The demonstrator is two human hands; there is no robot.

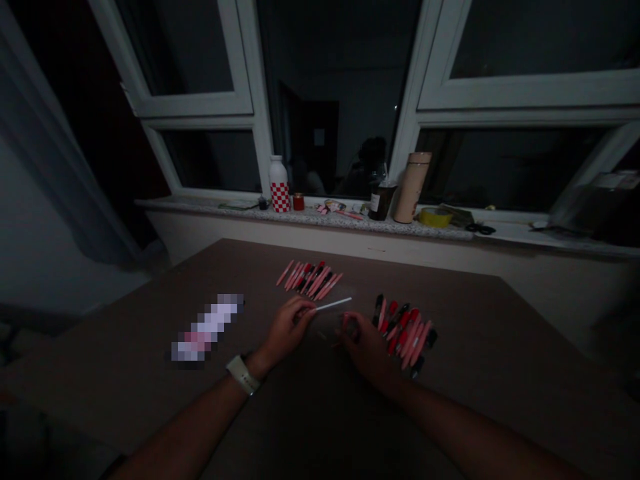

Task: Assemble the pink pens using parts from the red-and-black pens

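My left hand (289, 328) pinches a thin white rod (334, 304), perhaps a pen refill, that points to the right. My right hand (364, 341) lies just right of it with curled fingers on a small pink part I cannot make out. A pile of pink, red and black pens (406, 333) lies beside my right hand. A second row of pink pens (311, 277) sits farther back on the brown table (150, 373). A watch is on my left wrist.
A blurred pink and white item (207, 327) lies left of my hands. The windowsill (210, 208) behind holds a checked white bottle (279, 185), a tan cylinder (412, 187), a dark jar (381, 200), yellow tape (435, 216) and scissors (481, 229). The room is dim.
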